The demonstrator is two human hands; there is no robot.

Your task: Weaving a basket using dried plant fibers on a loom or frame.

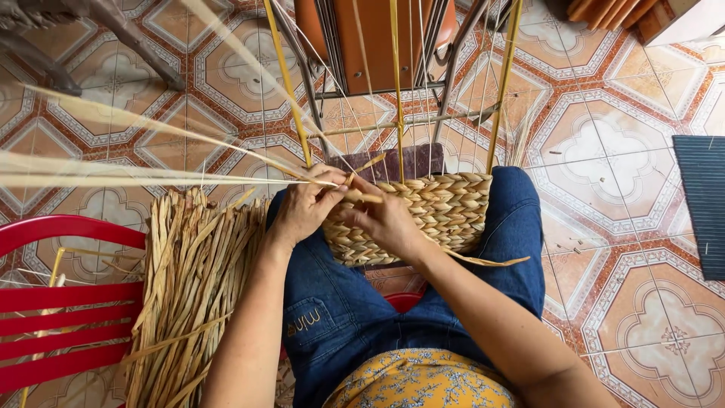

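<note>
Head camera looks down on a half-woven basket [423, 215] of braided straw, resting on the lap in blue jeans [340, 302]. Its stiff yellow stakes [395, 83] rise past the top edge. Left hand [302, 208] pinches pale flat strands [113, 177] at the basket's rim; right hand [385, 221] grasps a strand against the weave. Beside the left knee, dried straw [192, 287] lies bundled near a red slatted chair [57, 302]. Patterned floor tiles [619, 151] lie open to the right.
</note>
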